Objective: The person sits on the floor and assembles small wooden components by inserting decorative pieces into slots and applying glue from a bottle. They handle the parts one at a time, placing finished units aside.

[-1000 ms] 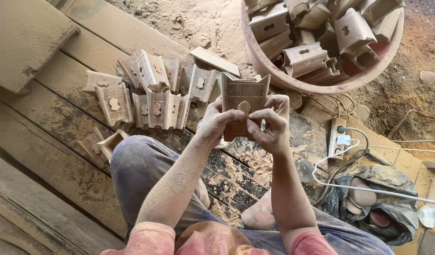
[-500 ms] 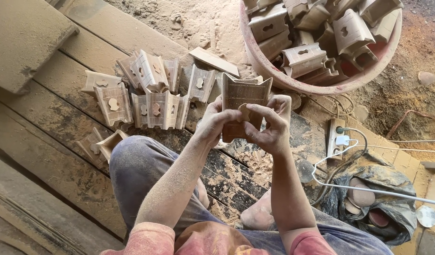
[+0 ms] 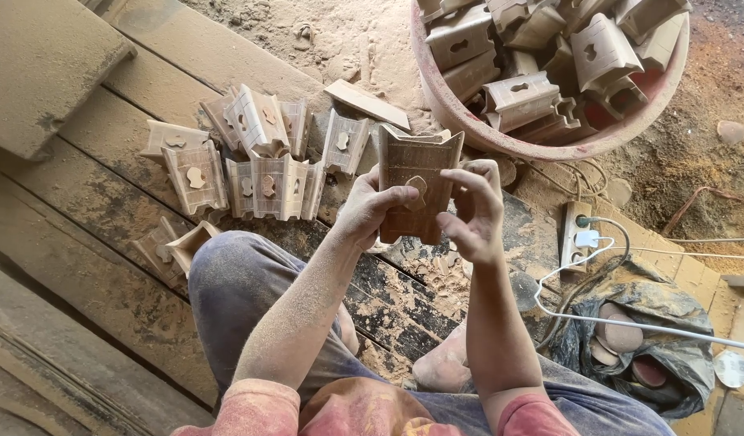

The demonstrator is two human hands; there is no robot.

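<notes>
Over my knee, above the floor planks, I hold the carved wood block upright w/ both hands. Left hand wraps its edge, thumb on the cutout; right hand pinches the other edge to steady it, face toward me.

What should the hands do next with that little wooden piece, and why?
Probably press the small plug flush into the wooden piece. The left hand has its thumb on it, the right hand steadies the edge, and the pieces lying on the planks already show filled cutouts.
</notes>
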